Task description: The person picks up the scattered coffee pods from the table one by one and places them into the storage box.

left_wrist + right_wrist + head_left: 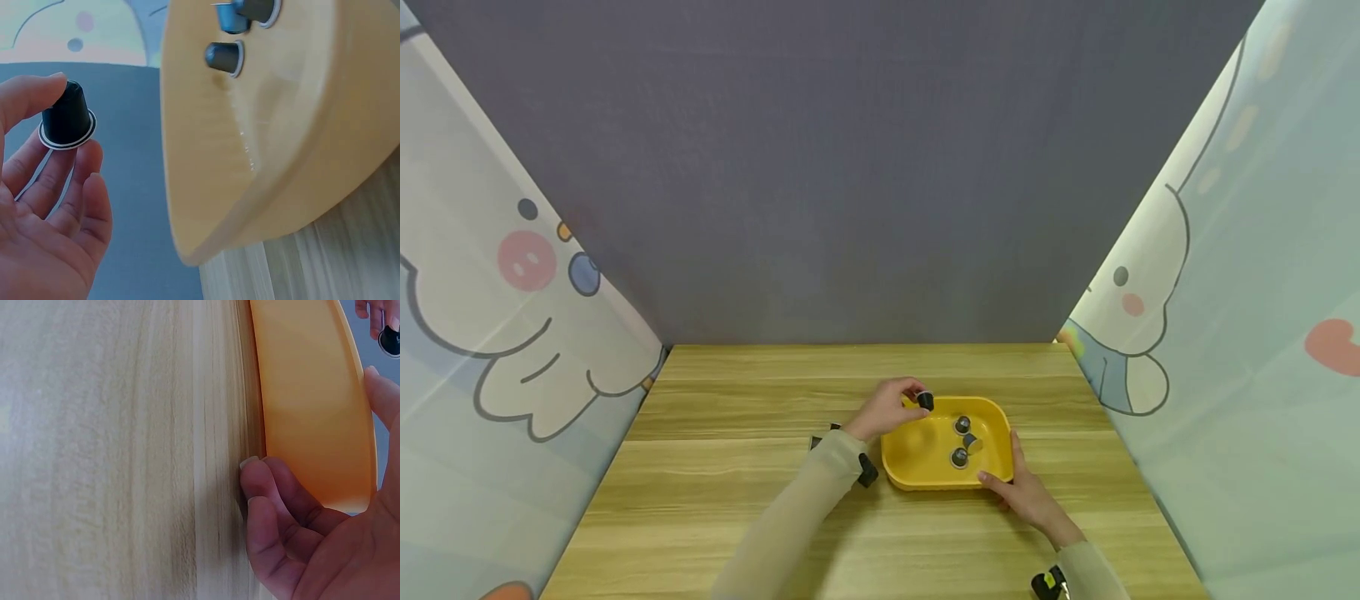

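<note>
My left hand pinches a black coffee capsule between thumb and fingers, over the left rear rim of a yellow plastic tub. In the left wrist view the capsule's wide silver-edged rim points down and its narrow end up. Inside the tub, toward its right side, lie a dark capsule, a blue capsule and another dark capsule. At the tub's front right corner my right hand grips the wall, thumb at the rim and fingers curled low against the outside.
The tub stands on a wood-grain table. Small black items show beside the left forearm, partly hidden by it; their kind is unclear. A dark grey panel rises behind the table, and cartoon-printed curtains flank both sides.
</note>
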Available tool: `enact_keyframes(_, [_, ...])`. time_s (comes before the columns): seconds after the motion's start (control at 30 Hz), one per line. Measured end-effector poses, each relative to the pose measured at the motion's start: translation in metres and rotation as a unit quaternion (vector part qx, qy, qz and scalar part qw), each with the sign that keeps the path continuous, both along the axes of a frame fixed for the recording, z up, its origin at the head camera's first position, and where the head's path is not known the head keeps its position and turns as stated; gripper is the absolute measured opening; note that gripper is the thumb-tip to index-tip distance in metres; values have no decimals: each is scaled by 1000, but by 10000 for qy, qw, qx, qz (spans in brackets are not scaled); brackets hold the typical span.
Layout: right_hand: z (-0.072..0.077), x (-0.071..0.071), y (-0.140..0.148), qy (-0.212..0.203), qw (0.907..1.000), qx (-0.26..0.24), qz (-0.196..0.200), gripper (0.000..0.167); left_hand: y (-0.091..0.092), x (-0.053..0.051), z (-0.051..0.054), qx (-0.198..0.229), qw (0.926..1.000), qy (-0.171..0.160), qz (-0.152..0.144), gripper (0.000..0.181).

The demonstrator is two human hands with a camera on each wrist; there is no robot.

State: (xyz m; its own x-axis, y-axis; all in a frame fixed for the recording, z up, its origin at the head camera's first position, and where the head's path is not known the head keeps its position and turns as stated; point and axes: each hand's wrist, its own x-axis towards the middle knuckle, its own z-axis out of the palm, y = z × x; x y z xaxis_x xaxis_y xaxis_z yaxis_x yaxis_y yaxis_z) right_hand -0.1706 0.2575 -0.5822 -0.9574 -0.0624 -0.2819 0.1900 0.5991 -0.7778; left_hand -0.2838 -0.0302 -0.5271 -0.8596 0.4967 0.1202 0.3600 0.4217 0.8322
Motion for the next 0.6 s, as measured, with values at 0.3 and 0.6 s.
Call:
enact_keyframes(0.3, [2, 0, -2, 3, 10000, 3, 18, 107, 20, -5, -6, -810, 9950, 206, -544, 33])
enact_keyframes(0.6, [2, -1, -2, 3, 10000, 33, -8, 106, 37, -18, -3, -1395, 9858, 354, -862, 33])
